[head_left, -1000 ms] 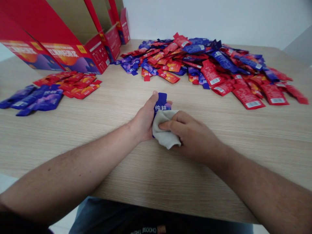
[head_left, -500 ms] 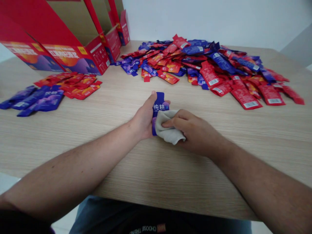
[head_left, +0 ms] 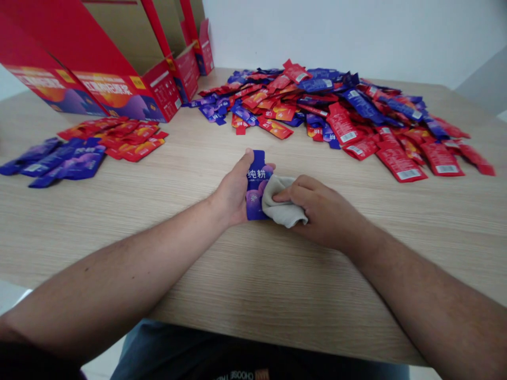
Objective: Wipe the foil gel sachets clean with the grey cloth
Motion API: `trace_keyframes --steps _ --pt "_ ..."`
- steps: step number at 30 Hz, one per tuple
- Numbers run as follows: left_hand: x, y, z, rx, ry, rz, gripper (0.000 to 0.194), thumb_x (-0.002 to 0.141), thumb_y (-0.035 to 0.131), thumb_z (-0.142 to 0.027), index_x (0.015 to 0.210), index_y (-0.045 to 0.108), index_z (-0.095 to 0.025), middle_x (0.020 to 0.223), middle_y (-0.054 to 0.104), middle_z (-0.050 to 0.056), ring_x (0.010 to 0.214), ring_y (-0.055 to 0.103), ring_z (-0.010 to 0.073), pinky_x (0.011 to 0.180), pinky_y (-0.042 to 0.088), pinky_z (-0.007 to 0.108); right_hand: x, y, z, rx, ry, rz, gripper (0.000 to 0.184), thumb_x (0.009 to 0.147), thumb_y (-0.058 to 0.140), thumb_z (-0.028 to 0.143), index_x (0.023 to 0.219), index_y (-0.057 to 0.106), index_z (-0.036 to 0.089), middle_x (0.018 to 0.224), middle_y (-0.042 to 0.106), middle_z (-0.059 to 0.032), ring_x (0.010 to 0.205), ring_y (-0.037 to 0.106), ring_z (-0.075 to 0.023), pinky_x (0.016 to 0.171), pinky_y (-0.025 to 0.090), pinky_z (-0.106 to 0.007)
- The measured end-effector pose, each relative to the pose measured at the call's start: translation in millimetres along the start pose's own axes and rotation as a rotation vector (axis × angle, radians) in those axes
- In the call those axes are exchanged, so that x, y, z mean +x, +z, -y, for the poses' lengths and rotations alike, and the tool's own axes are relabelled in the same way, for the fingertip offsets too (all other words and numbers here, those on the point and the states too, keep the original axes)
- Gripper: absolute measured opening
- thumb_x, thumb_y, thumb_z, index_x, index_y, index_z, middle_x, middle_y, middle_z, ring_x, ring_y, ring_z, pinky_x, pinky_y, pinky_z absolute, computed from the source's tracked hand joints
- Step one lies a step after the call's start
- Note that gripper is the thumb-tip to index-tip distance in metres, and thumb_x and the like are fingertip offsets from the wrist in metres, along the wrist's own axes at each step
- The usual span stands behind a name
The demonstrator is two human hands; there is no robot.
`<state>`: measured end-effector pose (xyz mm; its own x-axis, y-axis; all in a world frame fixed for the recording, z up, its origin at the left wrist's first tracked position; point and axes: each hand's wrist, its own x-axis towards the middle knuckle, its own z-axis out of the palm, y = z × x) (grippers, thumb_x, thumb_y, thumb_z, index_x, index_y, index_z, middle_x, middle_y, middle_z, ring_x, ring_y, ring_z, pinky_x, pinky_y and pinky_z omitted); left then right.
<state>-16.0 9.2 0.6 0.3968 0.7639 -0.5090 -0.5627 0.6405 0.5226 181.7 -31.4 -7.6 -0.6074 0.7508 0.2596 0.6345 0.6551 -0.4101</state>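
A blue-purple sachet [head_left: 255, 184] with white lettering is held upright, printed face toward me, in my left hand [head_left: 234, 192]. My left thumb lies along its left edge, and fingertips show behind its right edge. In my right hand [head_left: 322, 211] is a bunched pale grey cloth [head_left: 283, 203], gripped with the index finger pressed into its folds. The cloth overlaps the lower right edge of the sachet and hides that part. Both hands are over the middle of the wooden table [head_left: 237, 285].
A large heap of red and blue sachets [head_left: 317, 105] spreads along the back of the table. Left of it stand several open red cartons [head_left: 130, 89]. In front of them lie small groups of red sachets [head_left: 130, 140] and blue sachets [head_left: 67, 161]. A white wall [head_left: 336, 31] stands behind.
My right hand has drawn the cloth rightward across the sachet, uncovering more of its printed front. My left hand keeps hold of the sachet in nearly the same spot.
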Motion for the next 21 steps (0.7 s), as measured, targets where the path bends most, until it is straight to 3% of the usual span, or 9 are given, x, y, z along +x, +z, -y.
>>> trace_keyframes --steps 3,7,12,17,21 --pt "-2 0.7 1 0.029 0.019 0.022 0.056 0.102 0.047 -0.068 0.098 0.070 -0.018 0.071 0.071 0.003 0.061 0.070 0.0171 0.060 0.060 0.029 0 1 5 0.039 -0.032 0.062 0.041 0.082 0.075 0.021 0.123 0.072 0.022 0.113 0.069 -0.0102 0.099 0.068 -0.0258 0.085 0.057 -0.038" --pt "-2 -0.3 2 0.087 0.007 -0.010 0.058 0.102 0.045 -0.070 0.100 0.071 -0.018 0.076 0.072 0.005 0.065 0.072 0.0200 0.065 0.061 0.034 0 3 7 -0.025 0.078 -0.043 0.044 0.082 0.076 0.023 0.126 0.072 0.022 0.115 0.068 -0.0119 0.100 0.067 -0.0273 0.086 0.057 -0.041" --pt "-4 0.5 8 0.122 0.082 -0.005 0.060 0.096 0.056 -0.072 0.113 0.072 -0.017 0.081 0.073 0.005 0.068 0.071 0.0192 0.071 0.061 0.032 0 5 16 0.025 -0.005 0.034 0.043 0.087 0.074 0.026 0.130 0.071 0.023 0.114 0.066 -0.0107 0.099 0.067 -0.0273 0.087 0.058 -0.042" --pt "-11 8.0 12 0.141 0.018 0.089 0.067 0.104 0.036 -0.071 0.114 0.073 -0.017 0.087 0.077 0.009 0.079 0.076 0.0236 0.073 0.062 0.034 1 3 19 -0.046 0.104 -0.140 0.042 0.087 0.073 0.022 0.128 0.072 0.020 0.117 0.067 -0.0136 0.103 0.066 -0.0294 0.087 0.057 -0.043" --pt "-16 11.0 13 0.164 0.000 0.068 0.069 0.103 0.035 -0.073 0.111 0.074 -0.016 0.085 0.078 0.010 0.079 0.078 0.0247 0.069 0.062 0.034 2 2 23 0.018 -0.022 -0.059 0.042 0.087 0.074 0.024 0.129 0.072 0.019 0.111 0.067 -0.0111 0.104 0.066 -0.0291 0.090 0.058 -0.043"
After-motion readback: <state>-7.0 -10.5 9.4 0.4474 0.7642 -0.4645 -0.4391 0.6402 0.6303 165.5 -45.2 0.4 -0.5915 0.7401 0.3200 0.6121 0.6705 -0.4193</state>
